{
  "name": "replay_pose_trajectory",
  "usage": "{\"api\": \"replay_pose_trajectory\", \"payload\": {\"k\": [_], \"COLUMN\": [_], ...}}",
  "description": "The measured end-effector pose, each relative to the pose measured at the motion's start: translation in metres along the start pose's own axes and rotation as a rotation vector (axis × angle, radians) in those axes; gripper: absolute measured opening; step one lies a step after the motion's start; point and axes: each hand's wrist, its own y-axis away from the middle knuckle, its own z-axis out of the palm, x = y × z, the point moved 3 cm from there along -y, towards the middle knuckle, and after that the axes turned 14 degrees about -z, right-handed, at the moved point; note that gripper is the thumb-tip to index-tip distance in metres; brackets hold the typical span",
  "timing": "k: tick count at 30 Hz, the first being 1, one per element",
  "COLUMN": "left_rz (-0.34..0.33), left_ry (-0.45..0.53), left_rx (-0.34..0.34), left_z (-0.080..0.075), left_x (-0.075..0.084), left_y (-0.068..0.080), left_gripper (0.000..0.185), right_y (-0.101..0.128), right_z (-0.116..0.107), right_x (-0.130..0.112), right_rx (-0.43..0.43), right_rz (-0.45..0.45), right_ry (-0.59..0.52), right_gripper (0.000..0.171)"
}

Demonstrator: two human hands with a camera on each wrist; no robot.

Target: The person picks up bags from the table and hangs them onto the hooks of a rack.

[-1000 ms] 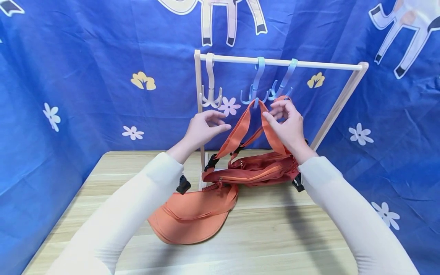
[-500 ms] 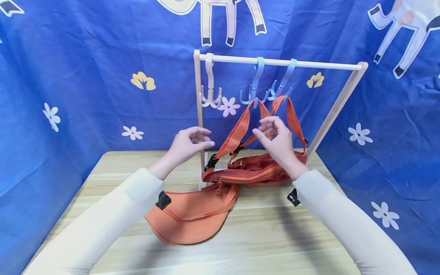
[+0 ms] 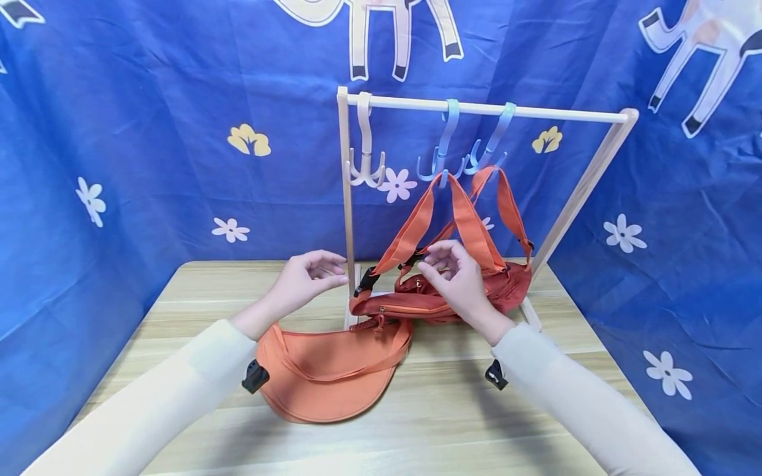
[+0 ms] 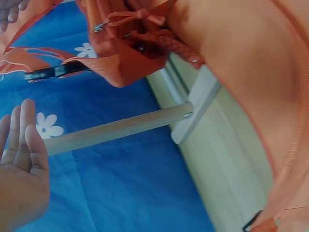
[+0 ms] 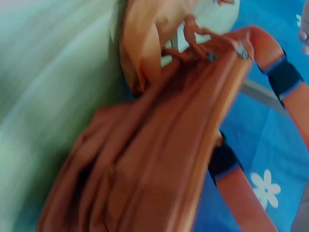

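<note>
Our left hand (image 3: 303, 281) and right hand (image 3: 455, 277) were loosely curved and held nothing. Just right of centre, the red bag (image 3: 411, 306) hung by an orange strap (image 3: 474, 228) from the middle hook (image 3: 443, 142). We judged that our right hand, catching the strap, could pull it loose and drop the bag onto the bench (image 3: 464, 423) and orange pouch (image 3: 333, 402) below centre.

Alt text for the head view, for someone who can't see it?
Two red fabric bags hang by orange straps from blue plastic hooks on a wooden rack. The left hand and right hand hover nearby, holding nothing. An orange semicircular fabric item lies on the pale table.
</note>
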Motion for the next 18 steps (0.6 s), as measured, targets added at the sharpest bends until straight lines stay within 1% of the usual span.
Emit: {"api": "replay_pose_trajectory", "payload": {"k": [2,7,9,12,18], "left_rz": [-0.005,-0.026,-0.030,-0.040,-0.066], "left_ry": [0.015,0.024,0.029,0.054,0.088], "left_rx": [-0.012,-0.032,-0.046,-0.074,-0.154], "left_z": [0.000,0.001,0.001,0.001,-0.001], "left_x": [-0.010,-0.041,-0.050,-0.058,-0.057], "left_y": [0.002,0.003,0.004,0.010,0.026], "left_gripper": [0.029,0.031,0.032,0.032,0.031], "right_y": [0.007,0.024,0.031,0.041,0.058], "right_z": [0.006,0.021,0.028,0.038,0.058], "right_x": [0.001,0.001,0.001,0.002,0.004], "right_rx": [-0.010,-0.046,-0.063,-0.093,-0.146], "right_rz": [0.023,0.081,0.096,0.116,0.148], "right_ry": [-0.023,-0.088,-0.111,-0.146,-0.190], "right_gripper": [0.026,0.026,0.025,0.025,0.026]}}
